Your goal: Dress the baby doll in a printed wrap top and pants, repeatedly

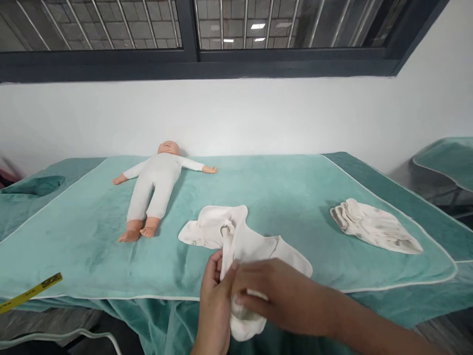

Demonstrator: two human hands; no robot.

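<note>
A white baby garment (258, 241) with small faint prints lies partly spread on the green cover, its near end bunched up at the front edge. My left hand (216, 308) is closed around a gathered strip of its fabric. Across from it, my right hand (275, 291) curls its fingers over the bunched cloth, slightly blurred. The fingertips of both hands are close together, and the right hand hides part of the garment. Beyond my hands, to the left, a baby doll (158, 175) in a white suit lies on its back with arms spread and feet toward me.
Folded white clothing (380, 227) lies to the right on the green bed cover (281, 182). A white wall (229, 116) and a dark-framed barred window stand behind. A yellow strip (31, 293) and a pale cable (62, 337) are at the lower left.
</note>
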